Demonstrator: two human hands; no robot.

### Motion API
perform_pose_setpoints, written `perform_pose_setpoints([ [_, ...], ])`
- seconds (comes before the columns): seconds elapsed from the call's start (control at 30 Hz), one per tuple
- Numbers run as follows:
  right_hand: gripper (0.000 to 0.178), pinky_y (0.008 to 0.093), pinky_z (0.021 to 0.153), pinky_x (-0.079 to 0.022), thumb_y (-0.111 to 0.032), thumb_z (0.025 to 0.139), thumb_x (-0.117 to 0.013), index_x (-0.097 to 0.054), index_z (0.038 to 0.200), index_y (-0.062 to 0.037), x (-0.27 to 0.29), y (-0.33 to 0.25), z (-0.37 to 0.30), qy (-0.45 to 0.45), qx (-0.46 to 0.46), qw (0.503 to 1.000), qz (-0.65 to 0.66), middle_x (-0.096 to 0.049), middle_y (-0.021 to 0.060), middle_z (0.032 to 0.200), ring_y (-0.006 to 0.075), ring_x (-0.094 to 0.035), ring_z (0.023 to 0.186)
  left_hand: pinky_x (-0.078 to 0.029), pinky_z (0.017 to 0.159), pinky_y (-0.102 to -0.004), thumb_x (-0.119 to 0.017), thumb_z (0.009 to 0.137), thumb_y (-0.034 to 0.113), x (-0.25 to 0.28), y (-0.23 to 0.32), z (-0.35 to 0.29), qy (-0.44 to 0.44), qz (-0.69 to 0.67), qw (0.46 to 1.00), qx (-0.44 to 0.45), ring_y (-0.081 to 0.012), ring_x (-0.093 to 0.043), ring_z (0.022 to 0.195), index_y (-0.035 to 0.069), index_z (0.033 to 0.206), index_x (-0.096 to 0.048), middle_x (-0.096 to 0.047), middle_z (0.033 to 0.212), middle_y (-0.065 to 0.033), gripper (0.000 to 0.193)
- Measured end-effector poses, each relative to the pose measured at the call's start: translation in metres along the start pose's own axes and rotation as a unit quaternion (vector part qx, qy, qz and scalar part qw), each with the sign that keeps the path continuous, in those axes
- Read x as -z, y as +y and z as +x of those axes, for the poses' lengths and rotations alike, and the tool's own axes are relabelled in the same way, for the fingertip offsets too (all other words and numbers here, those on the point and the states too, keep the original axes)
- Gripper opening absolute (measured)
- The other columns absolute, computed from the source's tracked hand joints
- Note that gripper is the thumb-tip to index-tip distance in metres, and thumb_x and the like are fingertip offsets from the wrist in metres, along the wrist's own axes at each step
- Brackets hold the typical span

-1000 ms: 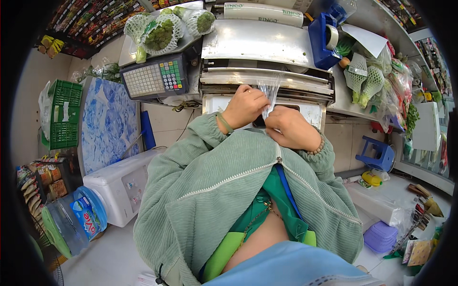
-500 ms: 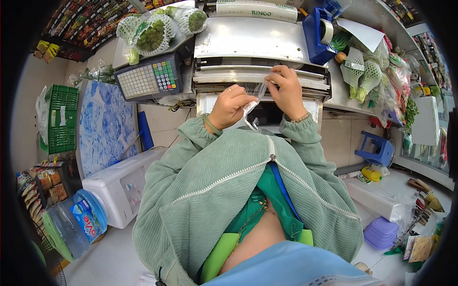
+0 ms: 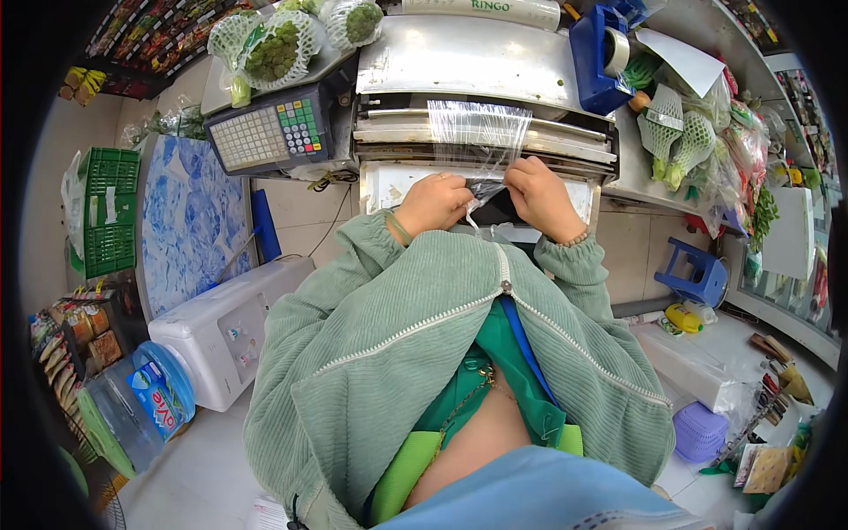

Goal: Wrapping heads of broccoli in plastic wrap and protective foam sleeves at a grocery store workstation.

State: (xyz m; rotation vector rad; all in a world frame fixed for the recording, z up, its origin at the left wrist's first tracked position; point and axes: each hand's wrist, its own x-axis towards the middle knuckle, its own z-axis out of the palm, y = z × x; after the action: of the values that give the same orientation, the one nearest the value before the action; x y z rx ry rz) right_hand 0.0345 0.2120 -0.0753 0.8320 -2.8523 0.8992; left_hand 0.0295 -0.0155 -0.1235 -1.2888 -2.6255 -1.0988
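Note:
A sheet of clear cling film (image 3: 480, 132) stretches from the metal wrapping machine (image 3: 389, 131) toward me. Its near edge is bunched between my hands. My left hand (image 3: 435, 205) pinches the film at its left side, and my right hand (image 3: 541, 196) pinches it at the right. A twisted white strand of film hangs down near my left fingers, in front of my jacket. Both hands are over the machine's pale front plate (image 3: 389, 184), close to its dark middle part. The metal top plate (image 3: 468, 57) lies beyond the rollers.
On the left stand a scale with a keypad (image 3: 265, 132) and broccoli in foam nets (image 3: 278, 53). A blue tape dispenser (image 3: 592, 62) and net-wrapped vegetables (image 3: 676, 132) sit at the right. Behind the machine lies a film roll (image 3: 486, 11). A blue stool (image 3: 693, 274) is on the floor.
Both hands have moved toward my body and slightly apart, drawing a wide sheet of film out over the rollers. Earlier only a short gathered piece showed between them.

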Motion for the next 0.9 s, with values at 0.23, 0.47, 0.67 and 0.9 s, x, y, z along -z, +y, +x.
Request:
perform_pose_setpoints([
  [0.23,0.007,0.0383,0.068,-0.047,-0.004,0.076,-0.061,-0.059,0.083,-0.003,-0.032,0.004,-0.017,-0.056,-0.04,0.998,-0.012,-0.056,0.011,0.083,0.0307,-0.056,0.083,-0.046,0.063,-0.04,-0.064,0.071,0.01,-0.021,-0.008,-0.011,-0.067,-0.015,0.996,0.065,-0.031,-0.056,0.072,0.007,0.083,-0.064,-0.056,0.074,-0.0073,0.013],
  [0.47,0.014,0.0329,0.061,-0.05,-0.001,0.075,-0.064,-0.061,0.089,-0.0027,-0.031,-0.008,-0.02,0.081,-0.08,0.987,0.11,-0.057,0.0088,0.086,0.0264,-0.06,0.078,-0.05,0.071,-0.0334,-0.063,0.08,0.005,-0.006,0.007,-0.004,0.034,-0.124,0.985,0.117,-0.0252,-0.063,0.083,0.004,0.088,-0.062,-0.063,0.085,-0.0091,0.008],
  [0.67,0.033,0.0263,0.056,-0.049,0.002,0.071,-0.07,-0.063,0.104,-0.0025,-0.027,-0.043,-0.01,0.126,-0.137,0.913,0.363,-0.061,0.0084,0.091,0.0158,-0.061,0.075,-0.047,0.09,-0.029,-0.058,0.09,0.004,0.003,0.029,0.01,0.041,-0.613,0.76,0.212,-0.0153,-0.058,0.104,0.001,0.116,-0.052,-0.061,0.111,-0.0072,0.026],
  [0.9,0.016,0.0206,0.051,-0.041,0.004,0.083,-0.058,-0.066,0.095,-0.0011,0.023,0.032,-0.021,0.286,-0.164,0.887,0.323,-0.062,0.0034,0.074,0.0084,-0.055,0.059,-0.048,0.087,-0.0289,-0.053,0.095,0.015,0.011,0.044,0.009,0.078,-0.577,0.794,0.177,-0.0159,-0.058,0.105,0.001,0.12,-0.054,-0.059,0.119,-0.0092,0.028],
])
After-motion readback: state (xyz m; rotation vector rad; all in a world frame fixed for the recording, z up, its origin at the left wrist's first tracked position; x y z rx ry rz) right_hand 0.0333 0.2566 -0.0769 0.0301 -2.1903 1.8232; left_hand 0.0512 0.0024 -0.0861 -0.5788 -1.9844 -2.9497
